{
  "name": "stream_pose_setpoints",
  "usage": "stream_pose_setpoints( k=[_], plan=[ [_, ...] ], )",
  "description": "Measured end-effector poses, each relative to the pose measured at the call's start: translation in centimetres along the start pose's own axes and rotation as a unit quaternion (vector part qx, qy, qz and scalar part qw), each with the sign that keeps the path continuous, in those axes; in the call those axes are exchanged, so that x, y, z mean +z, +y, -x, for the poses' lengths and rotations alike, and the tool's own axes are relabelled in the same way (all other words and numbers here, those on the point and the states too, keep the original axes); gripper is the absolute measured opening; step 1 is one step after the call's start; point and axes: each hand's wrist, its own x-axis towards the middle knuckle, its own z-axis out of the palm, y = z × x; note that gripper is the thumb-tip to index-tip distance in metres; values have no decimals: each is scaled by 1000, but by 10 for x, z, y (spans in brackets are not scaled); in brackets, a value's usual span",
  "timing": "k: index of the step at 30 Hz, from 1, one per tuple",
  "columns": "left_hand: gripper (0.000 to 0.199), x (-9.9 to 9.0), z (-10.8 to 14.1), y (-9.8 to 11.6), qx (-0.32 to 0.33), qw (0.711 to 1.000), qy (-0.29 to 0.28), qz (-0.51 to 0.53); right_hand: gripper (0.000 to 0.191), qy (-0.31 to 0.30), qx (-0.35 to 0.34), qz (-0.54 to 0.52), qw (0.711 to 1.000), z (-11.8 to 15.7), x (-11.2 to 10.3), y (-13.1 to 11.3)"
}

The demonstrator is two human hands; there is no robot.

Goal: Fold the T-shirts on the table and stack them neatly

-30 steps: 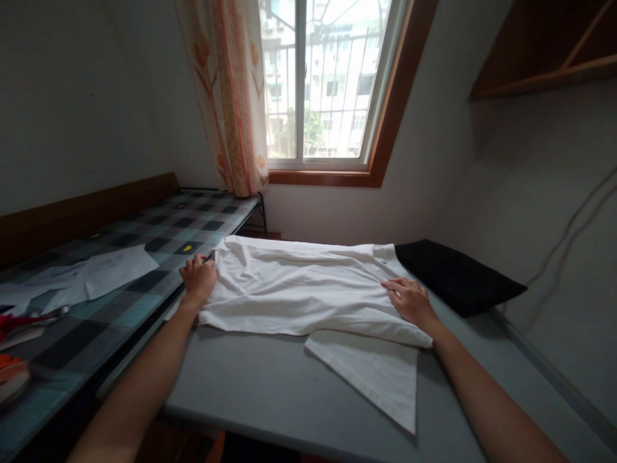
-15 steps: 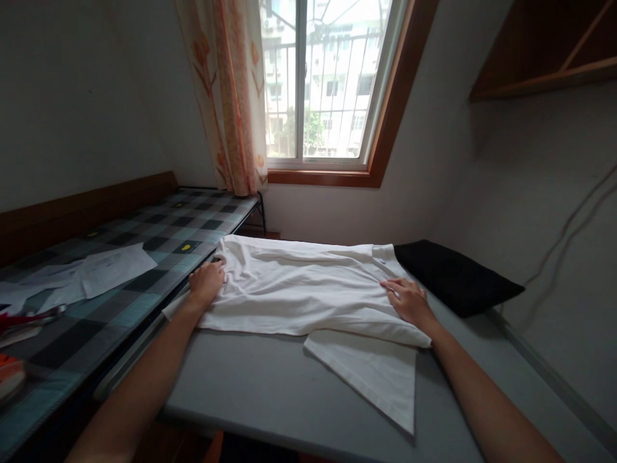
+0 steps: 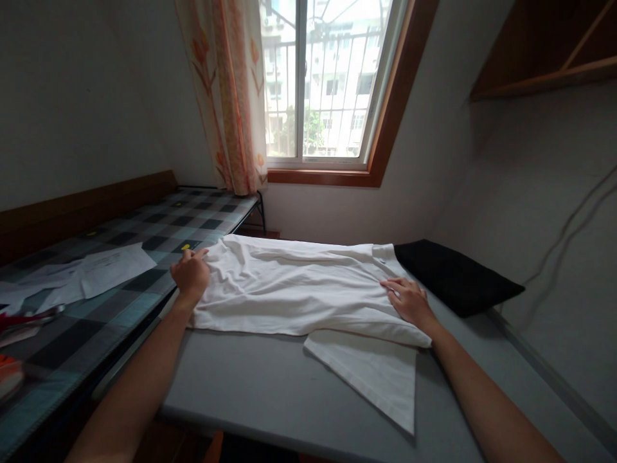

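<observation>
**Left hand (image 3: 190, 275) shifts outward at white garment's (image 3: 289, 283) edge**

Its fingers curl there; their tips are hidden, so I can't tell whether they grip. Well apart, the right hand (image 3: 407, 301) lies palm-down, fingers slightly spread, on the one garment, flat across the table (image 3: 250, 379) between both hands. One black item (image 3: 457, 276) sits beyond the right.

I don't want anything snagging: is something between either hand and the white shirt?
Nothing visible is. The right hand rests on the shirt; the left hand is at its left edge. The papers and black item lie off to the sides.
</observation>
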Motion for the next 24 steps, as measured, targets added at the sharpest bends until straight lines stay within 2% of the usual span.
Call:
stream_pose_setpoints(
  k=[4, 6, 9, 11, 14, 16, 19, 24],
  plan=[
    [38, 1, -3, -14, -31, 999, 34, -1, 37, -2, 4, -5, 1000, 0, 0, -1],
    [37, 6, -1, -15, -8, 1000, 25, -9, 37, -3, 5, -7, 1000, 0, -1, -1],
    [35, 18, 5, -2, 85, 996, -3, 17, 37, 2, 4, -6, 1000, 0, 0, -1],
    [32, 28, 10, 13, 167, 983, -50, 65, 36, 5, 2, -3, 1000, 0, 0, -1],
    [38, 43, 21, 32, 289, 936, -155, 125, 36, 0, 2, -3, 1000, 0, 0, 0],
    [44, 50, 28, 40, 336, 909, -206, 133, 36, -1, 3, -4, 1000, 0, 0, 0],
    [51, 53, 34, 43, 341, 901, -235, 126, 36, 5, 2, -9, 1000, 1, -1, -1],
    [50, 49, 34, 43, 328, 907, -236, 121, 37, 6, 6, -17, 1000, 1, -2, -3]
  ],
)
